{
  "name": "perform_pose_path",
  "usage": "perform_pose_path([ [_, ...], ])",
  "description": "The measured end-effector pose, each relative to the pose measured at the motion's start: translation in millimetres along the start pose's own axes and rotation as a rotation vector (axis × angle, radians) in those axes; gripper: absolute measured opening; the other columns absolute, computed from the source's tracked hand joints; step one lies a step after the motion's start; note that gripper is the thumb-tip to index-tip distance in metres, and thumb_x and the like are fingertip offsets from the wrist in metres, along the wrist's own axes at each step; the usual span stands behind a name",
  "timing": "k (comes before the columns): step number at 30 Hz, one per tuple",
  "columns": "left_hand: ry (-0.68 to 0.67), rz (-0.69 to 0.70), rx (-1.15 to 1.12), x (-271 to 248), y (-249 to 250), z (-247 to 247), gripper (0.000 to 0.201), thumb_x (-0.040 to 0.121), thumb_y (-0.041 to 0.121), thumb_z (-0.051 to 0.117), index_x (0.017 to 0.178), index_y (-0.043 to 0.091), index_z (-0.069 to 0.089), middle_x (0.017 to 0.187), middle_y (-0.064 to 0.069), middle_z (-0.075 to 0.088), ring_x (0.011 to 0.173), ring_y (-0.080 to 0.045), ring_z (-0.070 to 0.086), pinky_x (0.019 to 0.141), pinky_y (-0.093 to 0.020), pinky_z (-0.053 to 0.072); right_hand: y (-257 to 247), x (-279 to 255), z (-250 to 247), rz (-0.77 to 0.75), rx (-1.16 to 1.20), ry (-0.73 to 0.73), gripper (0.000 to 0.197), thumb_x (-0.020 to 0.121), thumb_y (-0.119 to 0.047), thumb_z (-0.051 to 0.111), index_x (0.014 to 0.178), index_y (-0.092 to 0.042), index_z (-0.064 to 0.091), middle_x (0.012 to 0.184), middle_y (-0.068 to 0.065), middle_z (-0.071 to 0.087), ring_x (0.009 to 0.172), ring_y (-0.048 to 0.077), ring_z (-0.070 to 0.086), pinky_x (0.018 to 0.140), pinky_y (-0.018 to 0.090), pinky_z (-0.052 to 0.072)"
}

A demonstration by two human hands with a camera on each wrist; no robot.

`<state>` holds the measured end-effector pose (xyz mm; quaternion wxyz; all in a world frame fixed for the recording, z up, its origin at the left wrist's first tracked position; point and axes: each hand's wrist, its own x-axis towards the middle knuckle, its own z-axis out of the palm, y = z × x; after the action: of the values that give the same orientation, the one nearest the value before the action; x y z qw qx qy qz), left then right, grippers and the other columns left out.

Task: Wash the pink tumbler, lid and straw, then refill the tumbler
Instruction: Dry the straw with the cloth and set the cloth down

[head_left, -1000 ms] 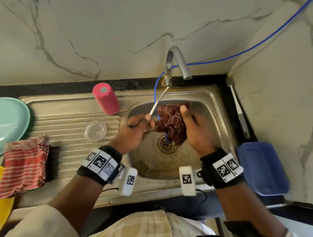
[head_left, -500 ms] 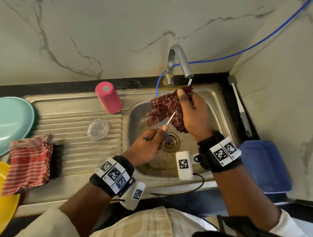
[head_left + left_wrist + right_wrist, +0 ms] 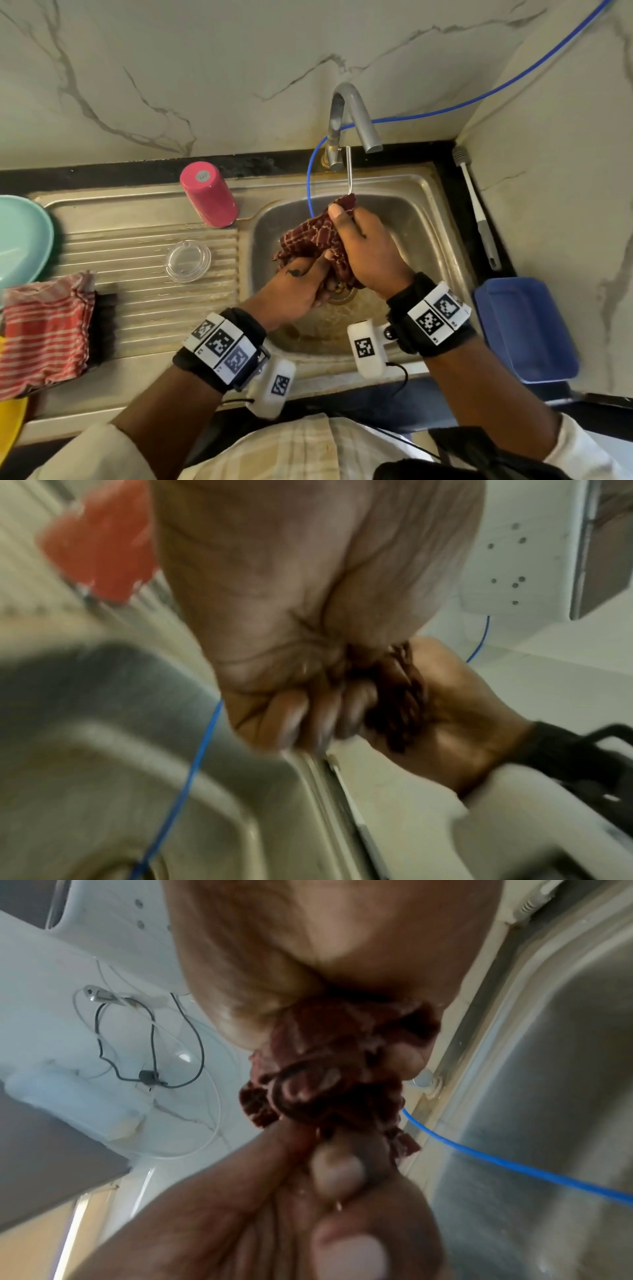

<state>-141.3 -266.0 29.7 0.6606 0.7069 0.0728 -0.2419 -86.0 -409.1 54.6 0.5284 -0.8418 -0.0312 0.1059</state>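
Over the basin of the stainless steel sink [image 3: 421, 205], the right hand [image 3: 368, 253] clenched a maroon checked cloth [image 3: 310, 236] wrapped round a thin metal straw [image 3: 349, 169], whose upper end rose just beside the grey tap [image 3: 352, 113]. The left hand [image 3: 298, 287] gripped the cloth's lower end above the drain. Left of the basin, the pink tumbler [image 3: 209, 195] stood inverted at the drainboard's back edge, the clear round lid [image 3: 187, 261] lying apart nearer the front, with bare ribbed steel around it.
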Motion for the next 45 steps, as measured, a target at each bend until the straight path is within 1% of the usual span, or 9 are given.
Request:
perform_pose_path([
  [3, 0.01, 0.091, 0.295, 1, 0, -32, 0.035, 0.108, 0.027, 0.054, 0.083, 0.014, 0.075, 0.078, -0.002, 0.076, 0.067, -0.012, 0.066, 0.065, -0.027, 0.053, 2, -3, -3, -0.029, -0.1, -0.046, 0.035, 0.111, -0.042, 0.049, 0.086, -0.019, 0.058, 0.087, -0.001, 0.066, 0.084, 0.011, 0.063, 0.073, 0.022, 0.046],
  [8, 0.481, 0.305, 0.365, 3, 9, -54, 0.021, 0.104, 0.03, 0.062, 0.09, 0.017, 0.071, 0.078, 0.004, 0.067, 0.065, -0.002, 0.059, 0.057, -0.015, 0.044, 16, -6, 4, -0.101, -0.266, -0.152, 0.035, 0.112, -0.043, 0.047, 0.093, -0.017, 0.062, 0.083, -0.003, 0.067, 0.078, 0.013, 0.064, 0.071, 0.031, 0.048],
  [13, 0.292, 0.372, 0.311, 25, 16, -42, 0.028, 0.103, 0.046, 0.065, 0.097, 0.024, 0.08, 0.084, 0.003, 0.075, 0.081, -0.014, 0.071, 0.08, -0.041, 0.058, 22, -12, 17, -0.116, -0.239, -0.254, 0.031, 0.112, -0.043, 0.046, 0.111, -0.022, 0.068, 0.1, -0.004, 0.075, 0.09, 0.015, 0.07, 0.082, 0.04, 0.056],
  [18, 0.287, 0.357, 0.131, 34, 17, -31, 0.018, 0.104, 0.022, 0.068, 0.099, 0.011, 0.082, 0.083, 0.008, 0.075, 0.083, -0.008, 0.071, 0.081, -0.024, 0.052, 20, -19, 21, -0.083, -0.157, -0.214, 0.028, 0.113, -0.041, 0.045, 0.099, -0.025, 0.064, 0.094, -0.003, 0.073, 0.087, 0.018, 0.069, 0.082, 0.044, 0.056],
  [23, 0.447, 0.425, 0.103, 41, 29, -42, 0.018, 0.104, 0.026, 0.067, 0.099, 0.017, 0.082, 0.101, -0.004, 0.079, 0.099, -0.021, 0.073, 0.092, -0.03, 0.054, 26, -36, 26, -0.048, -0.184, -0.267, 0.032, 0.111, -0.047, 0.046, 0.088, -0.029, 0.059, 0.083, -0.005, 0.069, 0.079, 0.016, 0.067, 0.078, 0.042, 0.053],
  [31, 0.281, 0.331, 0.072, 26, 5, -23, 0.022, 0.107, 0.02, 0.063, 0.106, 0.008, 0.081, 0.087, -0.001, 0.078, 0.084, -0.009, 0.071, 0.08, -0.023, 0.056, 29, -29, 19, -0.035, -0.124, -0.269, 0.035, 0.111, -0.045, 0.045, 0.105, -0.021, 0.069, 0.097, 0.0, 0.076, 0.091, 0.019, 0.071, 0.084, 0.047, 0.057],
  [36, 0.441, 0.303, -0.053, 23, 16, -27, 0.019, 0.106, 0.013, 0.063, 0.105, 0.004, 0.08, 0.09, -0.004, 0.077, 0.079, -0.004, 0.072, 0.072, -0.016, 0.055, 32, -35, 22, -0.062, -0.192, -0.294, 0.033, 0.111, -0.047, 0.046, 0.093, -0.027, 0.065, 0.086, -0.004, 0.072, 0.08, 0.014, 0.069, 0.079, 0.041, 0.056],
  [39, 0.658, 0.271, -0.183, 30, 27, -67, 0.021, 0.106, 0.014, 0.063, 0.092, 0.008, 0.076, 0.081, -0.012, 0.071, 0.067, -0.016, 0.068, 0.07, -0.032, 0.06, 44, -53, 25, -0.04, -0.225, -0.368, 0.034, 0.111, -0.044, 0.048, 0.099, -0.018, 0.067, 0.086, -0.002, 0.071, 0.077, 0.009, 0.067, 0.078, 0.037, 0.055],
  [45, 0.733, 0.16, 0.343, 25, 13, -119, 0.015, 0.094, 0.02, 0.078, 0.081, 0.013, 0.076, 0.068, 0.003, 0.069, 0.061, -0.007, 0.065, 0.064, -0.022, 0.054, 74, -65, 15, 0.123, -0.155, -0.232, 0.032, 0.108, -0.046, 0.054, 0.097, -0.021, 0.07, 0.087, -0.007, 0.072, 0.083, 0.002, 0.068, 0.077, 0.027, 0.049],
])
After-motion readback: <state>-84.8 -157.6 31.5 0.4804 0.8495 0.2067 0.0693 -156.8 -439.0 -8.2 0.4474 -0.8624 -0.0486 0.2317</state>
